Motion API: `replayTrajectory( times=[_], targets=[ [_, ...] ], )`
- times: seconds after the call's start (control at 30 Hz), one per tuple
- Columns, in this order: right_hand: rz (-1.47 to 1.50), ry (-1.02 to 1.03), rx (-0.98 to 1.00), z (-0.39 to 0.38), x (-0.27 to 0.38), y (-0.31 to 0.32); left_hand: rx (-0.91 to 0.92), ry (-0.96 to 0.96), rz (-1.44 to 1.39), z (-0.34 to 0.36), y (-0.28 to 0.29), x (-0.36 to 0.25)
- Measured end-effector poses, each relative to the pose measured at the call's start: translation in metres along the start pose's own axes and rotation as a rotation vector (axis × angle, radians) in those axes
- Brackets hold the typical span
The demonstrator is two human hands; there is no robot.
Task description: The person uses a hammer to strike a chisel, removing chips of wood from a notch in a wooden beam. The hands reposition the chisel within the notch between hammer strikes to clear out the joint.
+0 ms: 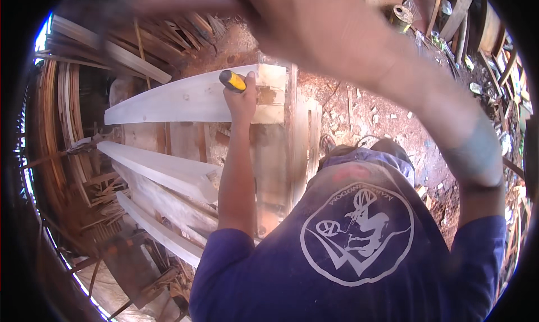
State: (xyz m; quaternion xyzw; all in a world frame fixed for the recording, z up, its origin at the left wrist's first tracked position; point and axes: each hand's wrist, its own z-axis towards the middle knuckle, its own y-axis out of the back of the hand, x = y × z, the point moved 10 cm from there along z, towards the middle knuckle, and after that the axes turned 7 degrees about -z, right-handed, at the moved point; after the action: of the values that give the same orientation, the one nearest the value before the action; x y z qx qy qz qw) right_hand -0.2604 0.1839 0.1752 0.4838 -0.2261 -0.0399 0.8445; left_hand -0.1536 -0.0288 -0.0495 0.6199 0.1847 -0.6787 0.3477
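Note:
My left hand (242, 102) is closed round the yellow-and-black handle of a chisel (233, 81). It stands on a pale squared beam (174, 100), close to the beam's right end; my fist hides the blade. Raised high at the top of the view, my right hand (281, 19) is smeared by motion. It is closed on a brownish tool handle (179, 3) that reaches out to the left, and the tool's head is too blurred to make out. Dark, damp-looking patches mark the beam's end.
Two more pale beams (157, 167) (160, 229) lie nearer on the left, over other boards. Stacked planks (62, 108) line the left side. Wood chips litter the reddish ground (348, 108) right of the beam. A tin can (402, 14) and scrap lie at the upper right.

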Motion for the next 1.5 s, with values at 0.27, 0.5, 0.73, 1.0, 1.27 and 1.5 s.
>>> replayTrajectory(
  times=[0.27,0.5,0.73,1.0,1.27,1.5],
  targets=[
    [0.025,-0.163,0.329,-0.051,-0.024,-0.101,-0.039,-0.012,0.05,-0.003,0.006,0.001],
    [0.279,-0.031,-0.283,0.005,0.001,0.045,-0.006,0.077,0.016,-0.009,0.0,0.002],
    [0.094,-0.265,0.306,-0.076,-0.045,-0.094,0.025,0.019,0.14,-0.011,-0.002,-0.003],
    [0.303,-0.763,0.064,-0.182,-0.122,-0.032,-0.01,-0.04,0.082,-0.01,0.006,0.01],
    [0.328,-0.942,0.082,-0.216,-0.134,-0.029,0.095,0.238,0.092,0.048,-0.027,0.021],
    [0.332,-0.948,0.153,-0.202,-0.123,-0.048,-0.021,-0.033,-0.082,-0.003,0.01,-0.003]
  ],
)
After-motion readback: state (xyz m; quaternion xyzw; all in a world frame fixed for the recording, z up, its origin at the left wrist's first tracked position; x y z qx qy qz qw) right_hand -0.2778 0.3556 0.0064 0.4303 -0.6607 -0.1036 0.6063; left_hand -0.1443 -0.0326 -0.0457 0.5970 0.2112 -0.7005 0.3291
